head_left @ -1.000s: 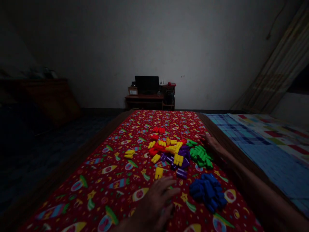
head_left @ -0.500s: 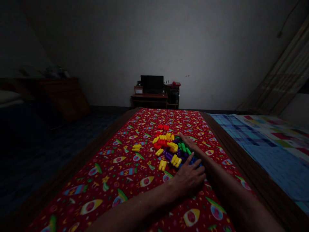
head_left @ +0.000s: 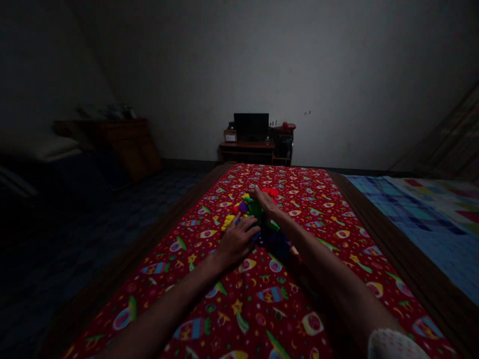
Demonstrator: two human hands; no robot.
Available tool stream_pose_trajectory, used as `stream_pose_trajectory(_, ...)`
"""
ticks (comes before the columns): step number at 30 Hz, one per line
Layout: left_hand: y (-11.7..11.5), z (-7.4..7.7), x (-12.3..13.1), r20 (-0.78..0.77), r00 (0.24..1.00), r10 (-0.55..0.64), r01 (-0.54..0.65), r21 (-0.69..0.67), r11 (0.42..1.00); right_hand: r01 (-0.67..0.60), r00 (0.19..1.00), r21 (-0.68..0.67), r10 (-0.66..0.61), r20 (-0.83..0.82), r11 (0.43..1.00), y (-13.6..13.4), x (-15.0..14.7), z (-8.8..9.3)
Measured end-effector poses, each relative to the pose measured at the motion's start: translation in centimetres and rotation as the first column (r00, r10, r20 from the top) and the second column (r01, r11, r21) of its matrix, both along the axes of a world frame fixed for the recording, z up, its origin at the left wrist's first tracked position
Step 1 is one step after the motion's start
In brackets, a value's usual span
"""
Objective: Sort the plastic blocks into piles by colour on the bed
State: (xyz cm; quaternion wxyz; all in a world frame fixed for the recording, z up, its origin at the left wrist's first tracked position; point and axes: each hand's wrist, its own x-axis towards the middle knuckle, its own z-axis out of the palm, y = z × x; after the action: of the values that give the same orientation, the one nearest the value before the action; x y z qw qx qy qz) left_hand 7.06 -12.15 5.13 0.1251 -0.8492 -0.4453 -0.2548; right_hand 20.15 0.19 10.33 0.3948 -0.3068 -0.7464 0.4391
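A heap of glossy plastic toy pieces lies on the red patterned cloth (head_left: 262, 294). Yellow pieces (head_left: 228, 221) show at its left, green pieces (head_left: 256, 212) in the middle, red ones (head_left: 274, 193) behind, and dark blue ones (head_left: 275, 243) at the right. My left hand (head_left: 236, 242) rests on the near left side of the heap, fingers spread over the pieces. Along the far right side of the heap, my right hand (head_left: 265, 202) stands on edge with fingers stretched out. Both hands touch pieces; the exact shapes underneath are hidden.
A desk (head_left: 247, 145) with a black monitor (head_left: 251, 126) stands against the wall. A wooden cabinet (head_left: 129, 149) is at the left, in shadow. To the right lies a blue checked cloth (head_left: 407, 219). The room is dim.
Both hands have moved left across the cloth, and the heap has shifted left and bunched closer together. Several blue pieces now lie apart under my right forearm. The view has turned slightly left.
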Motion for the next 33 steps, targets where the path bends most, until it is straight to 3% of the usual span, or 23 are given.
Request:
stream_pose_trajectory(2, 0.6, -0.3, -2.1, 0.142, 0.987, 0.074, -0.067, -0.049, 0.997, 0.003, 1.0, 0.005, -0.003, -0.026, 1.0, -0.2, 1.6, 0.4)
stream_pose_trajectory(4, 1.0, -0.7, -4.0, 0.253, 0.96, 0.122, -0.099, -0.101, 0.99, 0.063, 0.997, 0.027, -0.064, 0.039, 0.998, -0.5, 4.6, -0.3)
stream_pose_trajectory(6, 1.2, -1.2, -5.4, 0.318, 0.937, 0.143, -0.105, -0.135, 0.985, 0.151, 0.974, 0.074, -0.161, 0.161, 0.986, -1.6, 8.1, -2.4)
stream_pose_trajectory(9, 0.6, -1.6, -5.9, 0.322, 0.936, 0.144, -0.101, -0.145, 0.984, 0.241, 0.907, 0.198, -0.292, 0.302, 0.95, -4.0, 11.7, -7.0)
stream_pose_trajectory(12, -0.5, -1.4, -4.5, 0.201, 0.971, 0.127, -0.097, -0.155, 0.983, 0.241, 0.891, 0.28, -0.326, 0.315, 0.929, -5.8, 10.9, -10.4)
stream_pose_trajectory(14, -1.0, -1.2, -3.4, 0.097, 0.992, 0.086, -0.069, -0.167, 0.984, 0.221, 0.914, 0.283, -0.3, 0.275, 0.933, -6.0, 8.0, -11.0)
stream_pose_trajectory(19, -1.2, -1.0, -3.4, 0.023, 0.993, 0.119, -0.115, -0.14, 0.983, 0.228, 0.954, 0.22, -0.263, 0.145, 0.948, -4.8, -0.7, -9.2)
stream_pose_trajectory(23, -1.6, -0.9, -4.9, 0.035, 0.984, 0.177, -0.174, -0.081, 0.981, 0.124, 0.988, 0.226, -0.142, 0.064, 0.966, -3.5, -4.0, -6.5)
stream_pose_trajectory(26, -2.8, -0.2, -3.7, 0.003, 0.992, 0.129, -0.129, -0.026, 0.991, 0.151, 0.986, 0.209, -0.162, 0.039, 0.966, -0.4, -3.4, -4.1)
stream_pose_trajectory(29, -3.5, 0.3, -0.5, -0.134, 0.987, -0.084, 0.077, -0.056, 0.995, 0.353, 0.92, 0.184, -0.376, 0.11, 0.917, 4.4, -1.2, -2.3)
stream_pose_trajectory(31, -3.3, 0.3, 1.5, -0.208, 0.956, -0.208, 0.192, -0.096, 0.977, 0.367, 0.895, 0.191, -0.402, 0.193, 0.91, 7.1, 0.3, -1.9)
stream_pose_trajectory(33, -2.3, 0.3, 2.4, -0.241, 0.947, -0.212, 0.191, -0.108, 0.976, 0.333, 0.9, 0.193, -0.372, 0.227, 0.923, 8.9, 1.1, -2.1)
